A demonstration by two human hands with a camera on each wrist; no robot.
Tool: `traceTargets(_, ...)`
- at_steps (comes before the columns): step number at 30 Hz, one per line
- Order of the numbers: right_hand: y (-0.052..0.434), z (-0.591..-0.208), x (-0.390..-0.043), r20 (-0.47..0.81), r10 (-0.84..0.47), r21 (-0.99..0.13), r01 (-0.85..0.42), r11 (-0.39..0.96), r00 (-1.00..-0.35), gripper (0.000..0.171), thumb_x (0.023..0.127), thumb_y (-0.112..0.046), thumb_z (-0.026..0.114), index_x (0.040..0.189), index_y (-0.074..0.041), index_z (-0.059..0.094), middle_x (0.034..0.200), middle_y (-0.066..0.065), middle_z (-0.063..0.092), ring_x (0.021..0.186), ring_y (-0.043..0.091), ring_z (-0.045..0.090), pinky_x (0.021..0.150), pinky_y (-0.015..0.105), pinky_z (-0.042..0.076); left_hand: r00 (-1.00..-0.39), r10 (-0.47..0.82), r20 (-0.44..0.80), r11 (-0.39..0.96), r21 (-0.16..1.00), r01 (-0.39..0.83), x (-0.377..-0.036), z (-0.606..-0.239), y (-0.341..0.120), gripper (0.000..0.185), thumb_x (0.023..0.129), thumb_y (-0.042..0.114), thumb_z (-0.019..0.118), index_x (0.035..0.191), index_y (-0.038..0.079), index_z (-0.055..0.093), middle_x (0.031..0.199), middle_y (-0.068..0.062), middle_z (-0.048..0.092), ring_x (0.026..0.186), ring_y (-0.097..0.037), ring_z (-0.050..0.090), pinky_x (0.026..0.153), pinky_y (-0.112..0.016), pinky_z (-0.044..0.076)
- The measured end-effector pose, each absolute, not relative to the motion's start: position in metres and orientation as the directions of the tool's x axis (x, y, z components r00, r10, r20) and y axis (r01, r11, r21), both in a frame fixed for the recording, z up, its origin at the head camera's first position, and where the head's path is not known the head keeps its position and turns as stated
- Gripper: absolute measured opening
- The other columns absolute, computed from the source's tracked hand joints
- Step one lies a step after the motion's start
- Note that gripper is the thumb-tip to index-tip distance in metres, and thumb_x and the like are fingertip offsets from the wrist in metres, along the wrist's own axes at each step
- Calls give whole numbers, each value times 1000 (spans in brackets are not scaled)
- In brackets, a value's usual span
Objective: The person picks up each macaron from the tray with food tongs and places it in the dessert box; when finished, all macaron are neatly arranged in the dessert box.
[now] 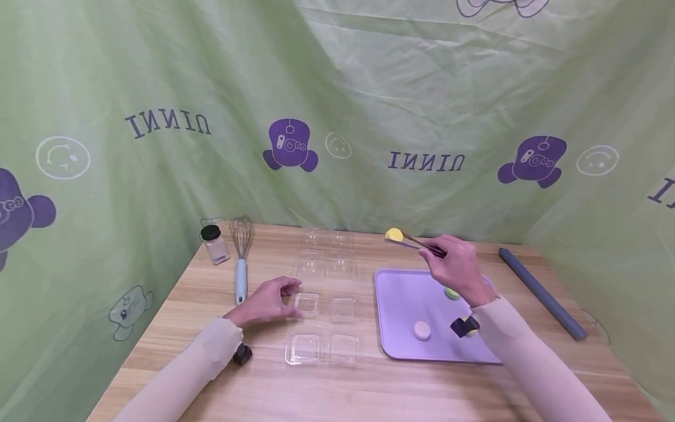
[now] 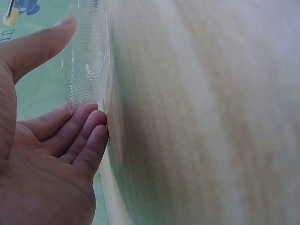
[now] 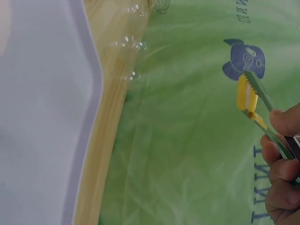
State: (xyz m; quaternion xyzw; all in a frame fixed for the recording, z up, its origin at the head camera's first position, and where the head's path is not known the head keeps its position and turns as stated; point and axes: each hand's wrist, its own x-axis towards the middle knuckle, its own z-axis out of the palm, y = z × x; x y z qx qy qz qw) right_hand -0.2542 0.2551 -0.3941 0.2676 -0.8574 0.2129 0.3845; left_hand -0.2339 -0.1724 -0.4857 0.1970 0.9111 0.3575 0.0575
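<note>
My right hand (image 1: 457,265) grips a pair of slim tongs (image 1: 419,244) above the back edge of the lilac tray (image 1: 401,281). Between the tips of the tongs is a yellow macaron (image 1: 394,235), clamped on edge in the right wrist view. At the left of several clear plastic boxes, my left hand (image 1: 268,301) touches one clear box (image 1: 307,303) with its fingertips. In the left wrist view its thumb stands apart from the fingers (image 2: 91,140). A pink macaron (image 1: 421,330) and a green macaron (image 1: 452,293) lie on the tray; another is partly hidden by my right wrist.
Left of the boxes lie a whisk (image 1: 241,264) with a pale blue handle and a black-lidded jar (image 1: 215,245). A grey-blue rod (image 1: 542,293) lies right of the tray. A green printed curtain (image 1: 358,187) hangs behind the wooden table (image 1: 337,398).
</note>
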Motion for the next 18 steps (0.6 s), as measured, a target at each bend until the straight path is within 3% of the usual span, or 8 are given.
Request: traceTargets(18,184,-387,-268,819,-388,-117,-785,609,-423,16,76,-10,85,89,-5,78,75,4,72,63,11,60,54,25,50,-920,391,23,667,682,301,-235,-487,-172,83,69,37,91,137,3,58,118,-2,68,108,-17,61,101,-41,55)
